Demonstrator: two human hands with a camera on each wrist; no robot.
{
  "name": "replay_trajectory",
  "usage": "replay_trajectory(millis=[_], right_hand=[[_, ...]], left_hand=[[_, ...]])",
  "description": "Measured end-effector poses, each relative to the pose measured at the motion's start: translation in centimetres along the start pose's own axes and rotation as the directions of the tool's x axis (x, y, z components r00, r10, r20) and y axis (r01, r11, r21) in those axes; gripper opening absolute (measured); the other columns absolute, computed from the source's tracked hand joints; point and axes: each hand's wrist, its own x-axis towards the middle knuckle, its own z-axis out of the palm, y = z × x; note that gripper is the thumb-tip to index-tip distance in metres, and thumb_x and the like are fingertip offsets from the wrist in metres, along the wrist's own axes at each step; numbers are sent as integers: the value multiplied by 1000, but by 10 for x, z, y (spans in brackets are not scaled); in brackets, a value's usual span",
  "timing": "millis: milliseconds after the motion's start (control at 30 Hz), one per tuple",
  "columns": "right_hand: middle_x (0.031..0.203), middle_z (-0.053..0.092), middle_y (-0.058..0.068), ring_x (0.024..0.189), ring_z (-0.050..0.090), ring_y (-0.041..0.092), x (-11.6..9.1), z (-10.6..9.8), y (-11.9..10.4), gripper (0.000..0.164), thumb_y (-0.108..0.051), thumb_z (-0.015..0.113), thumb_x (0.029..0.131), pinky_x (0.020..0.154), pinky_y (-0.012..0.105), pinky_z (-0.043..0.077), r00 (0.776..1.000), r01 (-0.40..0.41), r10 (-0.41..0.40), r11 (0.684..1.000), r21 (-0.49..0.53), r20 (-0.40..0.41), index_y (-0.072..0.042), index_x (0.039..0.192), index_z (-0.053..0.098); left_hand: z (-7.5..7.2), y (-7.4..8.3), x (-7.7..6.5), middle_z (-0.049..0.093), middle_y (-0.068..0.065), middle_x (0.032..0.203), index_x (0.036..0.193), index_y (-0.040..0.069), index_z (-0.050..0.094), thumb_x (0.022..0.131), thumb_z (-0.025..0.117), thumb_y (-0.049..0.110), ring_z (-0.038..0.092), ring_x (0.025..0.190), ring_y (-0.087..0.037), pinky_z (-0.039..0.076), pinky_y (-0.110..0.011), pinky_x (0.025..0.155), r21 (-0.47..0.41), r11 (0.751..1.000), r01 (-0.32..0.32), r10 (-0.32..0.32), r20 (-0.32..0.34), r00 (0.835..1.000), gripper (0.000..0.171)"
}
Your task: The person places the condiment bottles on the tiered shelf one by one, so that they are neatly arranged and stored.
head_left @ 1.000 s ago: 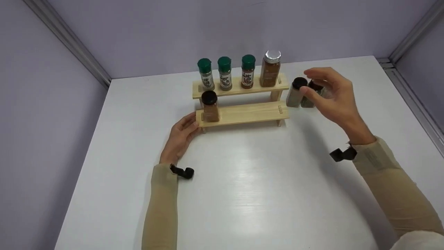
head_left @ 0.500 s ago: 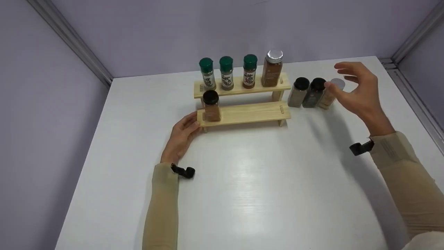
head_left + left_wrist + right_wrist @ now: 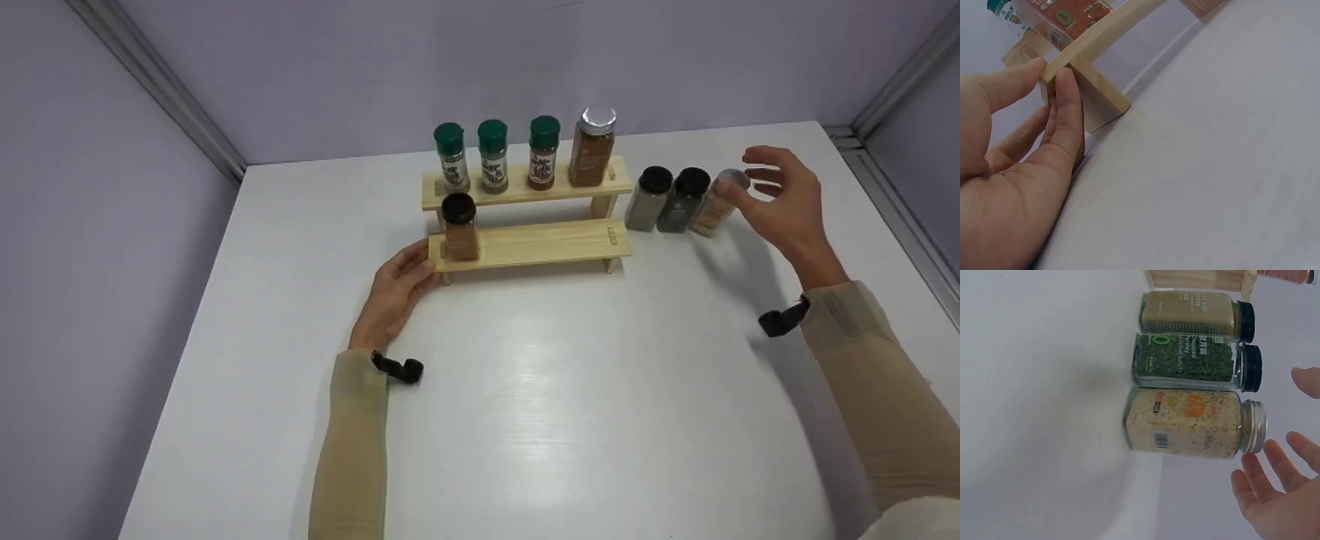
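My left hand [image 3: 391, 295] holds the left end of a two-tier wooden spice rack [image 3: 551, 244]. In the left wrist view the thumb lies along the board's edge and the fingertips [image 3: 1066, 84] press beneath it. On the lower tier stands a black-capped spice jar [image 3: 460, 232] with reddish-brown contents. My right hand [image 3: 787, 206] hovers with parted, loosely bent fingers around the silver lid of a jar of pale flakes [image 3: 1185, 422], gripping nothing. Beside that jar stand a chopped parsley jar [image 3: 1188, 360] and a jar of beige powder [image 3: 1190, 315], both black-capped.
Three green-capped spice bottles [image 3: 493, 161] and a silver-lidded jar of brown powder [image 3: 591, 154] stand on the upper tier. A pale wall [image 3: 337, 75] rises behind the white table [image 3: 540, 390].
My right hand has moved right, from over the black-capped jars to the silver-lidded jar of flakes, then slightly lower. The left hand stays on the rack.
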Motion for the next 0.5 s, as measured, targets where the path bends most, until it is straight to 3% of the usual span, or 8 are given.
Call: replay_trajectory(millis=[300,500], right_hand=[[140,60,-5,123,60,11,0,7,21,53,-26,79,98,105,24,51,995,-95,94,994,51,33,-15,147,60],[130,61,-12,117,61,6,0,11,31,55,-27,78,99,97,16,52,993,-113,111,991,77,31,-11,148,60]], left_hand=[[-1,-2,1,50,-17,157,160,3,45,109,62,6,55,139,-25,55,-30,111,11,999,-39,39,24,999,54],[0,-2,1,49,-18,157,160,2,45,108,62,5,55,140,-26,55,-32,111,5,999,-37,37,24,999,55]])
